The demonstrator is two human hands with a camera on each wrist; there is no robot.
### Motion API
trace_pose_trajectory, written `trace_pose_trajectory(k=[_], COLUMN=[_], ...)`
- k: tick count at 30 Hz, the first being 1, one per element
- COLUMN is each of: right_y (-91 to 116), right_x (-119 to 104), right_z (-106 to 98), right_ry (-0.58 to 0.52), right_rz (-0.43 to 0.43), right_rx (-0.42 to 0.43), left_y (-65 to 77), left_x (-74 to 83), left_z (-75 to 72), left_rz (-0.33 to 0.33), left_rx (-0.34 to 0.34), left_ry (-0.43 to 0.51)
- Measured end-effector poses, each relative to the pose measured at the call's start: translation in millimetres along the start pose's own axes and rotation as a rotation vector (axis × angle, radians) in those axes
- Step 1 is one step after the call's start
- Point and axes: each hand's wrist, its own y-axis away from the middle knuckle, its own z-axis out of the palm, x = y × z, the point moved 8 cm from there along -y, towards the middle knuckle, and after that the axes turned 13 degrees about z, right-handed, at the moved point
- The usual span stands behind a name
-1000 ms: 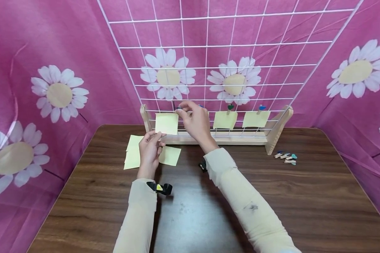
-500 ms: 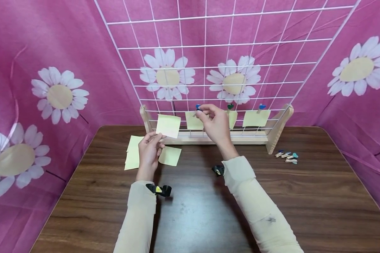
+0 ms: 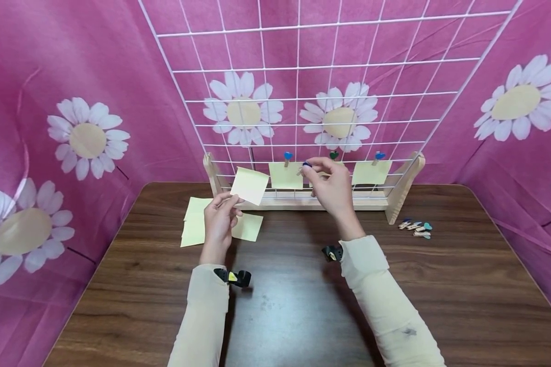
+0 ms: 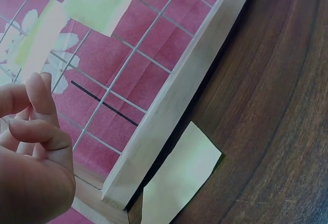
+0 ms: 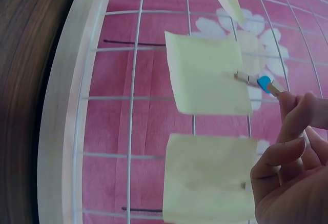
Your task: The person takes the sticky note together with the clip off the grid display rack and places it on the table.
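Note:
My left hand (image 3: pixel 219 221) pinches a pale yellow sticky note (image 3: pixel 250 186) by its lower left corner. The note tilts in front of the lower left part of the white wire grid (image 3: pixel 298 66). In the right hand (image 3: pixel 336 191), a small wooden clothespin (image 3: pixel 306 164) with a dark blue top is pinched between thumb and fingers. Three sticky notes hang low on the grid, one with a blue-heart clothespin (image 3: pixel 287 156). The right hand partly covers the middle note, below a green-heart clothespin (image 3: pixel 333 155). At the right hangs another note (image 3: pixel 371 173).
More sticky notes (image 3: pixel 193 229) lie on the brown table (image 3: pixel 280 311) beside and behind the left hand. Several clothespins (image 3: pixel 415 226) lie right of the grid's wooden stand (image 3: pixel 402 191). A pink flowered cloth (image 3: pixel 165 137) surrounds the table.
My right hand has moved right with the clothespin, away from the held note, uncovering the left hanging note. The held note has tilted and shifted slightly right.

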Motion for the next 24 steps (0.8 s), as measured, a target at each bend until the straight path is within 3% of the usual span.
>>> trace_pose_trajectory(k=[15,24], right_y=[6.5,9.9], right_x=[16.4,31.3], right_z=[-44.4,-62.5], right_ry=[-0.078,-0.082], right_rz=[0.084,0.158], right_rx=[0.09,0.116], left_y=[1.2,2.3], left_x=[0.4,-4.1], left_z=[2.7,3.8], left_rz=[0.003,-0.034], left_rx=[-0.021,-0.033], left_ry=[-0.053,-0.068])
